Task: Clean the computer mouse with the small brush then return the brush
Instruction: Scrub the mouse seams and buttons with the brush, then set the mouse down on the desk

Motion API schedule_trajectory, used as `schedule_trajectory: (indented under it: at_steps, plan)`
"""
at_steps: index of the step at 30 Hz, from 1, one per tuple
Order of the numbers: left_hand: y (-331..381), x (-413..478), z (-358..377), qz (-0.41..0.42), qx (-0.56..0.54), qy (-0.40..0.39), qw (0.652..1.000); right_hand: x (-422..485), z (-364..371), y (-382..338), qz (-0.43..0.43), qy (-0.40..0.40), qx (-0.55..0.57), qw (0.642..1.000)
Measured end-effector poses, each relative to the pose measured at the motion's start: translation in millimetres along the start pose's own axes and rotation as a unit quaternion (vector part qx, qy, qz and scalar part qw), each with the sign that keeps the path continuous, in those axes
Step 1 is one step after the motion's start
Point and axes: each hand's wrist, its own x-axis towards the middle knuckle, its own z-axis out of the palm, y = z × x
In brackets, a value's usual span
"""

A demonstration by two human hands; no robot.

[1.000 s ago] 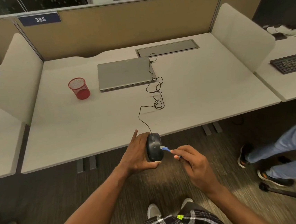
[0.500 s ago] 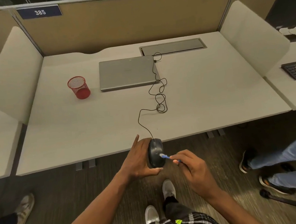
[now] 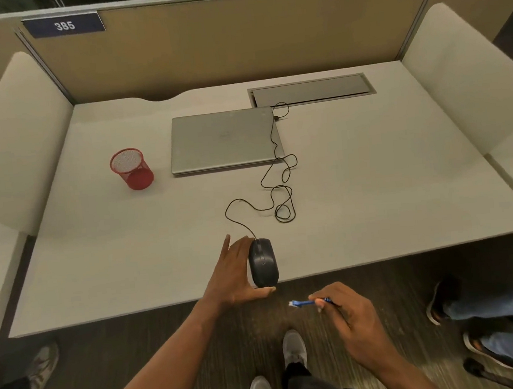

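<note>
The black wired mouse (image 3: 263, 262) lies top-up at the front edge of the grey desk (image 3: 375, 208). My left hand (image 3: 234, 274) cups its left side and rear, thumb under the back end, fingers spread along the side. My right hand (image 3: 348, 314) is off the desk, below and right of the mouse, pinching the small blue brush (image 3: 303, 303) by its handle. The bristle tip points left and is clear of the mouse. A red mesh pen cup (image 3: 132, 168) stands at the desk's left.
The mouse cable (image 3: 280, 192) loops back to a shut grey laptop (image 3: 225, 139). A cable hatch (image 3: 311, 90) sits behind it. Padded dividers flank the desk. Another person's legs and shoes (image 3: 494, 306) stand at the right, a shoe (image 3: 37, 372) at the left.
The mouse went from being held on its side in the air to lying flat at the desk edge. My right hand pulled the brush away, down and to the right.
</note>
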Motion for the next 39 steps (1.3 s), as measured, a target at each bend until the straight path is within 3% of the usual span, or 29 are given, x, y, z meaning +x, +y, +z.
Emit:
schedule_trajectory:
  at_steps: [20, 34, 39]
  plan:
    - [-27, 104, 9, -0.032, 0.039, -0.006, 0.999, 67, -40, 35, 0.053, -0.011, 0.029, 0.998]
    - [-37, 107, 23, -0.044, 0.067, -0.022, 0.997, 70, -58, 37, 0.229, 0.077, 0.219, 0.945]
    - [-39, 106, 21, -0.05, 0.082, -0.042, 0.994, 74, -65, 46, 0.23, 0.084, 0.193, 0.95]
